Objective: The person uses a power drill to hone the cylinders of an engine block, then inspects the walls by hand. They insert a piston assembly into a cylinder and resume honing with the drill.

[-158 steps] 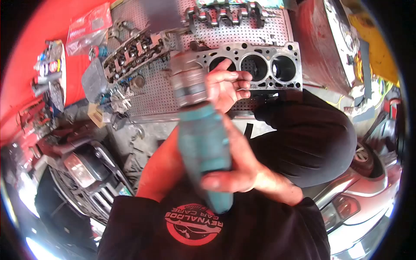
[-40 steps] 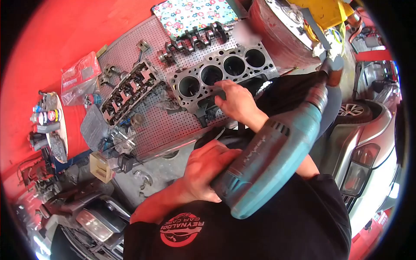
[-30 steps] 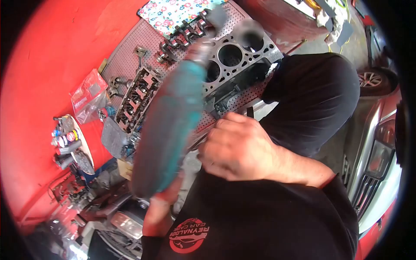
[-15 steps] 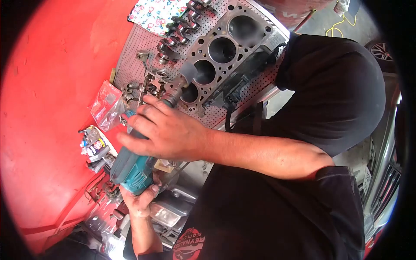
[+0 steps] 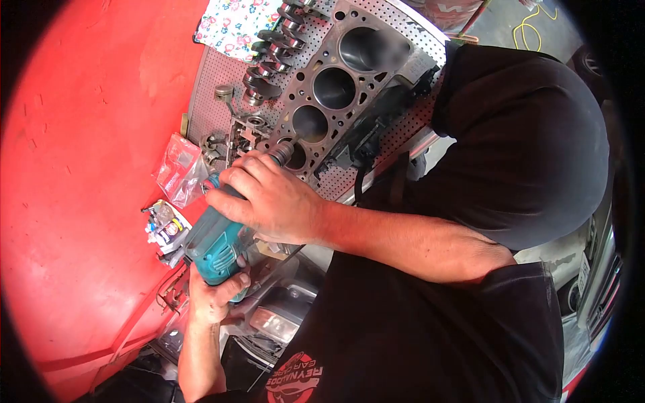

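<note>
I hold a teal power drill [image 5: 216, 246] with both hands. My left hand [image 5: 213, 297] grips its handle from below. My right hand [image 5: 269, 201] wraps over the front of its body. The drill's metal chuck [image 5: 281, 156] points into the nearest cylinder bore of a grey engine block [image 5: 321, 119], which lies on a perforated metal table [image 5: 411, 131]. The block shows several round bores in a row. The tool fitted in the chuck is hidden inside the bore.
A crankshaft [image 5: 274, 48] lies beside the block, next to a floral cloth [image 5: 228, 28]. A cylinder head [image 5: 236, 134], a plastic bag [image 5: 177, 168] and a tray of small bottles [image 5: 161, 225] sit at the left. A red surface [image 5: 87, 134] fills the left side. A car headlight [image 5: 272, 326] is below.
The drill swung from my right side across to the left and came down to the nearest bore. My right hand left the block and now grips the drill's front.
</note>
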A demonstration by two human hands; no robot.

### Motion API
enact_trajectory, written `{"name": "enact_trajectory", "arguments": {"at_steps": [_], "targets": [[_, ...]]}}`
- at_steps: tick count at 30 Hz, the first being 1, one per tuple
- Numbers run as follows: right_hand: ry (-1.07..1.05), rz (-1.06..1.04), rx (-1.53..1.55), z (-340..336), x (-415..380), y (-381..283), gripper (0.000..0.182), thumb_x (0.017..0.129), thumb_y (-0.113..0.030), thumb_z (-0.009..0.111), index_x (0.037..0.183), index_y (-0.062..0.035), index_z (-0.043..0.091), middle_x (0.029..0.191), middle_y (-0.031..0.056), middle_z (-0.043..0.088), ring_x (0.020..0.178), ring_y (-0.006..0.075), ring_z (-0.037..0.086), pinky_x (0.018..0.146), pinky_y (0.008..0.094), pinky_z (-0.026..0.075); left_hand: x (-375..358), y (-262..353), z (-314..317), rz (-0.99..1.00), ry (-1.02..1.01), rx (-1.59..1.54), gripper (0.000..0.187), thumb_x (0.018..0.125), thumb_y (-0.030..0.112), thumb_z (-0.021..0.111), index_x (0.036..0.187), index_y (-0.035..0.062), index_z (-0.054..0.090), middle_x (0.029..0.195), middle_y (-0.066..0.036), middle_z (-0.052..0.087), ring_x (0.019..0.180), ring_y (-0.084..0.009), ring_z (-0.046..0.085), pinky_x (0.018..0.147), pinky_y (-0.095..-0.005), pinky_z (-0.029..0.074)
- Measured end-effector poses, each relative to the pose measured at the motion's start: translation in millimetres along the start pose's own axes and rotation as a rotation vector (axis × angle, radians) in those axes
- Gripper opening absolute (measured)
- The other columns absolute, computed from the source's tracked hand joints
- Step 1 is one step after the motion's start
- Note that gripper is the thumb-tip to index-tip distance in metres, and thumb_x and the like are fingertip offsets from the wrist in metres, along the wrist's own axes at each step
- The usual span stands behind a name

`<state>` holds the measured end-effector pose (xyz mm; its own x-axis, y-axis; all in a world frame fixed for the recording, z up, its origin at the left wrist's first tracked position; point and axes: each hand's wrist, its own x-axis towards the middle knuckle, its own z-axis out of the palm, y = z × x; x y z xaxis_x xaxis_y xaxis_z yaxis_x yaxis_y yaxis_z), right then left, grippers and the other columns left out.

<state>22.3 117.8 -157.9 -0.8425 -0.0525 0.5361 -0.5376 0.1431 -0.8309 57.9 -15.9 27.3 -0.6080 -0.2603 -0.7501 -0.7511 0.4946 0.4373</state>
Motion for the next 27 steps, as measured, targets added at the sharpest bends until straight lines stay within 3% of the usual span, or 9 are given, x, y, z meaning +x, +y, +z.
{"name": "enact_trajectory", "arguments": {"at_steps": [4, 9, 13, 16, 20, 23, 24, 27], "targets": [[0.027, 0.062, 0.015, -6, 6, 3, 0.067, 0.068, -0.013, 0.077, 0.131, -0.0090, 0.055, 0.119, 0.0131, 0.057, 0.112, 0.0341, 0.056, 0.101, 0.0500, 0.045, 5, 29, 4, 0.031, -0.033, 0.031, 0.033, 0.071, -0.004, 0.068, 0.104, -0.0013, 0.065, 0.082, -0.005, 0.066, 0.070, -0.0143, 0.062, 0.064, -0.0282, 0.051], [0.035, 0.128, 0.081, -5, 6, 15, 0.085, 0.053, -0.010, 0.088, 0.131, -0.0082, 0.054, 0.122, 0.0140, 0.055, 0.117, 0.0362, 0.054, 0.106, 0.0514, 0.042, 24, 34, 1, 0.031, -0.073, 0.141, 0.025, 0.073, -0.006, 0.064, 0.097, -0.0019, 0.066, 0.082, -0.003, 0.066, 0.071, -0.0124, 0.060, 0.065, -0.0269, 0.050], [0.022, 0.139, 0.075, -9, 6, 20, 0.069, 0.066, -0.013, 0.080, 0.131, -0.0088, 0.058, 0.118, 0.0145, 0.057, 0.112, 0.0362, 0.056, 0.103, 0.0510, 0.044, 31, 31, 0, 0.022, -0.083, 0.180, 0.024, 0.074, -0.006, 0.065, 0.097, -0.0016, 0.066, 0.084, -0.002, 0.066, 0.072, -0.0118, 0.061, 0.067, -0.0274, 0.051], [0.061, 0.137, 0.099, -3, 7, 18, 0.082, 0.056, -0.011, 0.088, 0.130, -0.0075, 0.054, 0.121, 0.0149, 0.055, 0.117, 0.0368, 0.054, 0.108, 0.0521, 0.041, 28, 37, -2, 0.022, -0.084, 0.195, 0.027, 0.074, -0.006, 0.066, 0.101, -0.0013, 0.066, 0.086, -0.002, 0.066, 0.074, -0.0117, 0.061, 0.068, -0.0273, 0.051], [0.105, 0.079, 0.028, -8, 13, 11, 0.078, 0.058, -0.012, 0.086, 0.129, -0.0065, 0.055, 0.120, 0.0150, 0.054, 0.115, 0.0369, 0.055, 0.105, 0.0517, 0.043, 21, 42, -2, 0.049, -0.069, 0.179, 0.032, 0.075, -0.006, 0.067, 0.107, -0.0013, 0.065, 0.088, -0.002, 0.066, 0.075, -0.0113, 0.061, 0.069, -0.0270, 0.051], [0.134, 0.127, 0.081, -2, 11, 20, 0.056, 0.074, -0.012, 0.073, 0.128, -0.0083, 0.058, 0.116, 0.0150, 0.058, 0.108, 0.0367, 0.057, 0.102, 0.0516, 0.044, 29, 43, 0, 0.033, -0.083, 0.212, 0.029, 0.076, -0.005, 0.067, 0.105, -0.0011, 0.065, 0.086, -0.001, 0.065, 0.075, -0.0111, 0.061, 0.068, -0.0262, 0.050], [0.082, 0.151, 0.075, -4, 8, 22, 0.055, 0.074, -0.013, 0.073, 0.127, -0.0080, 0.059, 0.116, 0.0150, 0.058, 0.109, 0.0366, 0.057, 0.103, 0.0518, 0.044, 36, 37, -3, 0.016, -0.102, 0.214, 0.028, 0.076, -0.005, 0.067, 0.104, -0.0010, 0.065, 0.085, -0.002, 0.065, 0.075, -0.0111, 0.061, 0.068, -0.0260, 0.050], [0.065, 0.147, 0.051, -3, 7, 24, 0.082, 0.056, -0.013, 0.087, 0.131, -0.0064, 0.055, 0.121, 0.0149, 0.054, 0.116, 0.0363, 0.054, 0.106, 0.0527, 0.042, 39, 37, 0, 0.019, -0.106, 0.199, 0.025, 0.077, -0.005, 0.067, 0.102, -0.0007, 0.065, 0.084, -0.002, 0.065, 0.075, -0.0110, 0.061, 0.068, -0.0257, 0.049]]}}
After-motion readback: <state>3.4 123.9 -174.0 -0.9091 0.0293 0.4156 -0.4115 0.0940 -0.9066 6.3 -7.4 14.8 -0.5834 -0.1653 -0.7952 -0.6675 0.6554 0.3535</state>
